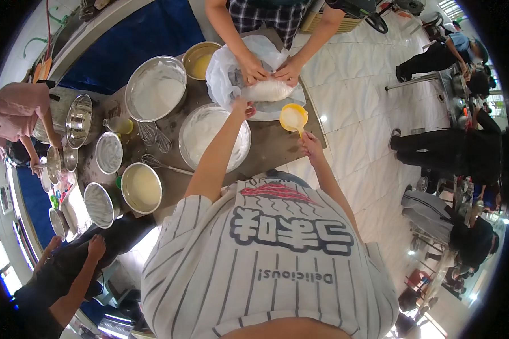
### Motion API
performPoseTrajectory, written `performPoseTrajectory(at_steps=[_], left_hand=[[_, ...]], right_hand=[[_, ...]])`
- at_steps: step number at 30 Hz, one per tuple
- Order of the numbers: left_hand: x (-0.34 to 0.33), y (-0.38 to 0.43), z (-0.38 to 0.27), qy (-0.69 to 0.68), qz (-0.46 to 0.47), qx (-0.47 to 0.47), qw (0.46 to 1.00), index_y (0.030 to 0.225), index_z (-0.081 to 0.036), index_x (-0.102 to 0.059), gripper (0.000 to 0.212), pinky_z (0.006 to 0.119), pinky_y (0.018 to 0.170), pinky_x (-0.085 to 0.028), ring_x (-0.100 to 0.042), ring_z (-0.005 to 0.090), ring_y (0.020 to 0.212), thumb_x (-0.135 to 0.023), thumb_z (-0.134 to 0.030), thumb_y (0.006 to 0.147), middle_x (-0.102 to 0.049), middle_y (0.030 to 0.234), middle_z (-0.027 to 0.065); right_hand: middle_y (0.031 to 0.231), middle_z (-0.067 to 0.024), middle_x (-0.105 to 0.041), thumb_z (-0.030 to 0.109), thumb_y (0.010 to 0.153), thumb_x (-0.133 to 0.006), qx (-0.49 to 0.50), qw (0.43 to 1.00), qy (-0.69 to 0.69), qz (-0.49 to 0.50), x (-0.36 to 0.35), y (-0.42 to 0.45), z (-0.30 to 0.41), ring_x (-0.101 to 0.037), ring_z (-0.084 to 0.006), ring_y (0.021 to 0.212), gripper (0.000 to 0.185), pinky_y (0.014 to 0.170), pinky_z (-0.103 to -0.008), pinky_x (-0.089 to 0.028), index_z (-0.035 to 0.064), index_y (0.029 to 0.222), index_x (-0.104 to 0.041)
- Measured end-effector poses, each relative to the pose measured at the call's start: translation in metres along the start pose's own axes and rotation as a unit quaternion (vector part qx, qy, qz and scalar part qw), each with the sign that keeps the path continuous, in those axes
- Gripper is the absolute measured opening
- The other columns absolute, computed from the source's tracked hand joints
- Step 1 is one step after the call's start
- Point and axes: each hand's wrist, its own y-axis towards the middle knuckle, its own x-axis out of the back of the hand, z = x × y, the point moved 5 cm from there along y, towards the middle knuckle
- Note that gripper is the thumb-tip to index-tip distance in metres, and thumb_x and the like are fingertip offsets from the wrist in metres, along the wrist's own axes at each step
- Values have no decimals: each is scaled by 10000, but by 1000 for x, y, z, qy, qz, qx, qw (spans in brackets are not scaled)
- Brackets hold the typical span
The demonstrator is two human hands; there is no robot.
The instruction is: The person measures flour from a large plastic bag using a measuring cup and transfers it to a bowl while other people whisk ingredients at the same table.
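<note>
My right hand grips the handle of a yellow plastic scoop that holds white powder, held out at the table's right edge. My left hand reaches to the near edge of a white plastic bag; whether its fingers pinch the bag cannot be told. Inside the opened bag lies a clear plastic packet of white stuff, held by both hands of a person across the table. Below my left forearm stands a large metal bowl with white, creamy contents.
Left of the bag stand a large bowl of white mixture and a bowl with yellow liquid. Whisks, a bowl of pale batter and several smeared bowls sit further left. Two people are at the left; others work at the far right.
</note>
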Motion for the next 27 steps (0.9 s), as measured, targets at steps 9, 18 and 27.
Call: performPoseTrajectory(at_steps=[9,18,27], left_hand=[[-31,-15,19,41,-82,-36,995,998,-174,-327,263,385,517,-451,-461,224,564,-418,-146,752,-423,771,52],[-16,11,23,17,-63,2,998,1212,-360,-139,586,331,450,-426,-463,209,500,-419,-164,736,-432,838,70],[-20,4,13,-16,-78,2,997,914,-153,-355,203,336,518,-420,-442,217,603,-455,-214,749,-402,808,41]], right_hand=[[589,11,-484,230,816,-477,-1,1000,27,12,-2,-1,-14,-301,-21,358,248,314,-147,-216,99,1026,-495],[589,20,-429,200,826,-458,15,998,54,10,-3,-5,-11,-295,-24,380,177,321,-143,-207,91,960,-493],[593,10,-469,213,808,-490,5,998,53,-18,2,-6,-11,-301,-19,369,237,318,-148,-209,90,1011,-498]])
